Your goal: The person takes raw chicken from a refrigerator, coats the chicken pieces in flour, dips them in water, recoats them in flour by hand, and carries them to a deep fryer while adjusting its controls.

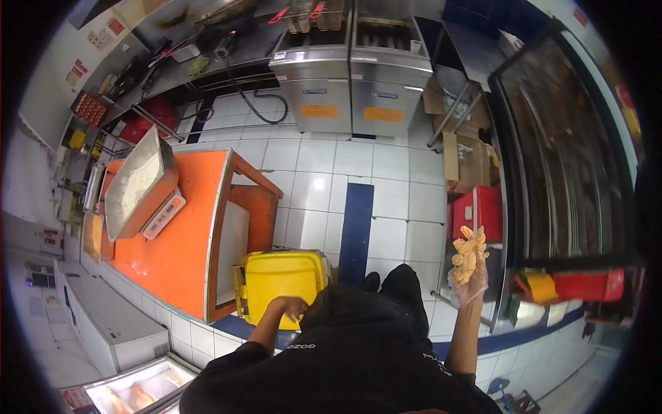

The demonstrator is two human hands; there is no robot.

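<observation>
My right hand (470,293), in a clear plastic glove, is raised on the right side and closed around breaded chicken pieces (469,255). The chicken has a pale golden, flaky coating and sticks up past the fingers. My left hand (288,307) is bare and hangs loosely at my side, above the near part of a yellow bin (279,276). Nothing shows in its slightly bent fingers. On the orange table (176,248) to the left, a metal pan of flour (143,179) rests on a white digital scale (165,214).
Two steel deep fryers (317,96) stand ahead, with baskets on top. A glass display cabinet (565,152) is at the right, near a red box (476,214) and a cardboard box (462,162). A chest freezer (114,314) is at lower left. The floor is white tile.
</observation>
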